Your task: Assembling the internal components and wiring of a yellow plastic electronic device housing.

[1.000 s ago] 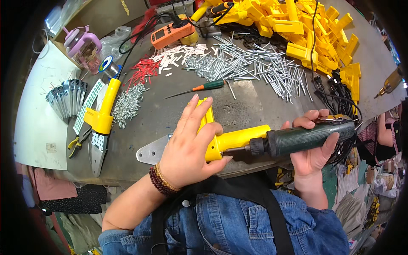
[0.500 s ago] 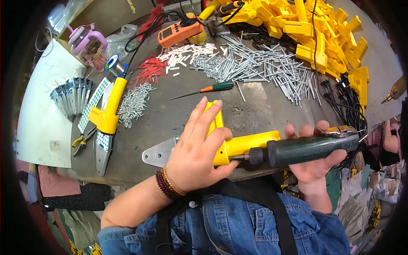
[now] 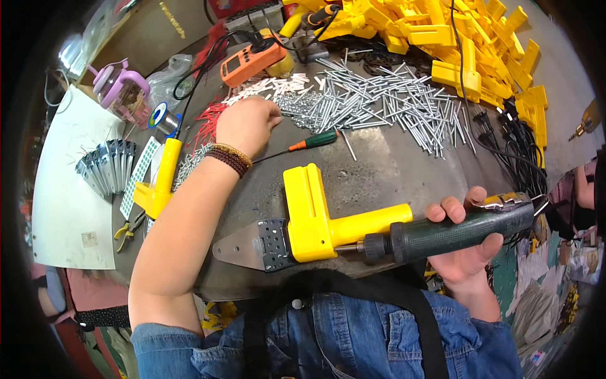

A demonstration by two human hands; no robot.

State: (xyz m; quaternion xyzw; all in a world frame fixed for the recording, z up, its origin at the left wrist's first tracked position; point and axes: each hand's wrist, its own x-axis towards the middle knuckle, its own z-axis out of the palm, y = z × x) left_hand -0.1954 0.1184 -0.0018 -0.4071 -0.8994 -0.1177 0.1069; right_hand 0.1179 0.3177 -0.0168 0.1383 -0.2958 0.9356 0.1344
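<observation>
My right hand holds the dark green electric screwdriver by its body, fingers above and thumb below. Its bit reaches the lower side of a yellow plastic housing with a handle, lying on the bench. A flat, pointed metal plate with a perforated part sticks out of the housing's left end. My left hand is away from the housing, over the small parts. Its fingers are curled together beside the small shiny metal pieces; anything between them is hidden. Red sleeve pieces lie beside that hand.
Long metal rods and white tubes lie beyond. A hand screwdriver rests mid-bench. Yellow housings are heaped at far right, above black cables. At left are another yellow-handled tool, pliers and metal plates.
My left hand has let go of the yellow housing and moved up and left to the small parts. My right hand keeps the electric screwdriver at the housing.
</observation>
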